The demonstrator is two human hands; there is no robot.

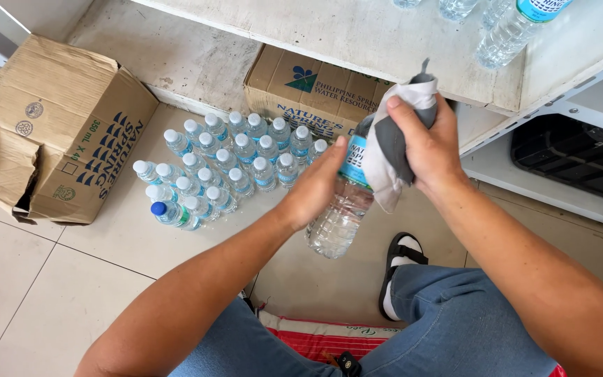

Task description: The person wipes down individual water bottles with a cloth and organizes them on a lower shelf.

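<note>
Head view looks down at a person who sits low, with knees in blue jeans point(455, 328) at the near edge and one foot in a black and white sandal point(399, 265) on the pale tiled floor point(50, 293). The left hand point(315, 188) is closed around the middle of a clear plastic water bottle point(336, 220), the palm against the blue label; the bottle is tilted, with its bottom toward the near side and its top toward the far right. The right hand point(423, 143) is clenched on a grey and white cloth point(392, 146), which is wrapped over the upper part of the bottle, so the cap is hidden and I cannot tell its colour. Both hands are in the middle of the scene, above the floor, just in front of a white shelf point(357, 42). On the floor to the left of the hands stands a tight group of small water bottles with white caps point(239, 164), and one bottle with a blue cap point(169, 213) is at the near left corner of this group. Further left lies a worn open cardboard box point(57, 132) on its side. Another cardboard box point(308, 91), closed, stands under the shelf, behind the group. On top of the shelf, at the far right, several clear bottles point(504, 31) stand or lean. A black crate point(574, 157) is on a lower shelf at the right. A red and white striped cloth point(322, 342) is between the knees.
</note>
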